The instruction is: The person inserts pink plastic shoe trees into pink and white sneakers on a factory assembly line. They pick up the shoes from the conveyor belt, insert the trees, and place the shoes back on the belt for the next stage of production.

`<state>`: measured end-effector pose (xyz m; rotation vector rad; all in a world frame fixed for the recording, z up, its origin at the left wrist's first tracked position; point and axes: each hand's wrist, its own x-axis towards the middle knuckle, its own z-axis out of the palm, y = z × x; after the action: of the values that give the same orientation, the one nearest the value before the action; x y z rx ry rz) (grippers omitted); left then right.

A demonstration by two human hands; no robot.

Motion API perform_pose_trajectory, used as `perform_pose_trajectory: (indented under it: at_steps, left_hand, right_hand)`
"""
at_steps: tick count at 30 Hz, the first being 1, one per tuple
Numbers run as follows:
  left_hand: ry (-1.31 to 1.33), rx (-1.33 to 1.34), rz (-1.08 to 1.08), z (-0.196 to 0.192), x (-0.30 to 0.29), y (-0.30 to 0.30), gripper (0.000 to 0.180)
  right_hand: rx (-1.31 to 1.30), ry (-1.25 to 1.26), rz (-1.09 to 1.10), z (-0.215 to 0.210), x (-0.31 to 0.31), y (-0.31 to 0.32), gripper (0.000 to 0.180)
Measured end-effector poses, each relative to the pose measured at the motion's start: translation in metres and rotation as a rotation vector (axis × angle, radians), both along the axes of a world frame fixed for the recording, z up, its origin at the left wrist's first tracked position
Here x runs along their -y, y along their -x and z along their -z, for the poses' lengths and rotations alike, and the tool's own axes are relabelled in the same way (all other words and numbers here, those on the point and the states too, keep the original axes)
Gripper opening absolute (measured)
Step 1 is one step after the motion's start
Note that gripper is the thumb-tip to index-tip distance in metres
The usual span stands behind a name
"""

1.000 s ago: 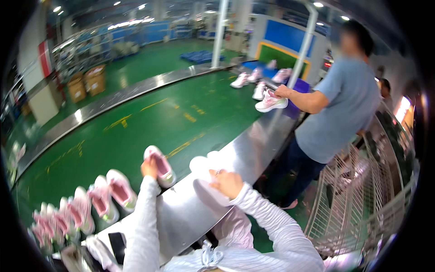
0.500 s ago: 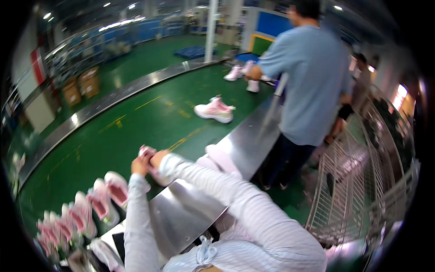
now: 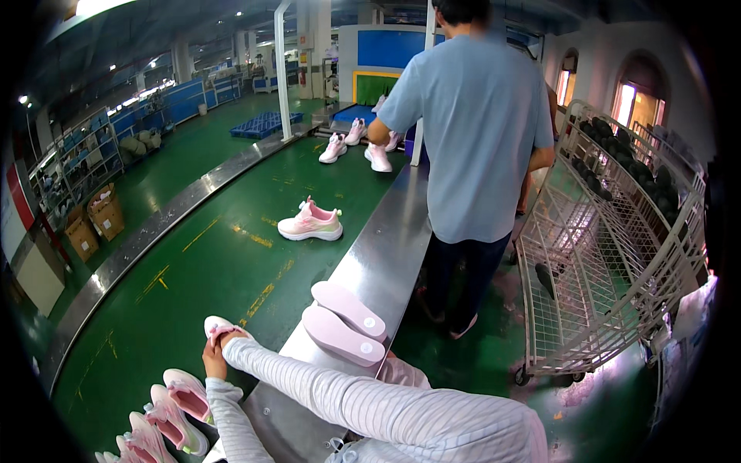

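Note:
Low in the view, a pink and white sneaker [image 3: 219, 324] is between my hands over the green belt, its toe pointing away from me. My left hand [image 3: 214, 359] is closed round its near left side. My right hand [image 3: 230, 337] is closed at its opening, and the fingertips are hidden there. Two pale pink insoles [image 3: 343, 336] lie side by side on the metal ledge [image 3: 386, 247], to the right of my hands. A row of several pink and white sneakers [image 3: 176, 417] stands to my left, nearest my left forearm.
Farther along the green belt [image 3: 193, 270] stands a single sneaker [image 3: 310, 222]. A co-worker in a light blue shirt [image 3: 478, 139] stands beyond the ledge, one hand near several more sneakers [image 3: 333, 148]. A wheeled wire rack [image 3: 594, 270] holding dark objects stands at the right.
My view has swung to the right and is sharper. The insoles, partly covered by my right arm before, now show fully. Both hands stay on the sneaker.

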<state>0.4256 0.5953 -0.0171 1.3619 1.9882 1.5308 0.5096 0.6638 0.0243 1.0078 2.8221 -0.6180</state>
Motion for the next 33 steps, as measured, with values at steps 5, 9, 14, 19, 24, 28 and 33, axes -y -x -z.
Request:
perform_pose_trajectory:
  at_steps: [5,9,14,19,24,28,33]
  left_hand:
    - [-0.056,0.043,0.028,0.005,-0.003,-0.003,0.027]
    - [-0.076,0.022,0.069,0.004,-0.011,0.002,0.031]
    - [-0.254,-0.204,-0.097,-0.006,-0.008,0.009,0.036]
    - [-0.069,-0.302,-0.34,-0.08,0.008,-0.065,0.015]
    - [0.868,-0.685,-0.074,-0.035,-0.029,-0.041,0.018]
    - [1.094,-0.782,-0.023,-0.016,-0.047,-0.029,0.019]
    - [1.075,-0.802,-0.03,-0.02,-0.055,-0.045,0.019]
  right_hand:
    - [0.001,0.039,-0.036,0.004,0.001,-0.004,0.032]
    - [0.009,0.058,-0.122,-0.006,0.0,-0.013,0.032]
    - [-0.125,0.27,-0.511,-0.071,-0.028,-0.067,0.033]
    - [-0.605,-0.112,0.218,-0.073,-0.178,-0.148,0.037]
    - [-0.25,-0.276,0.501,-0.023,-0.3,-0.189,0.047]
    - [0.005,-0.198,0.674,-0.046,-0.298,-0.208,0.062]
    - [-0.018,-0.245,0.573,-0.009,-0.339,-0.237,0.041]
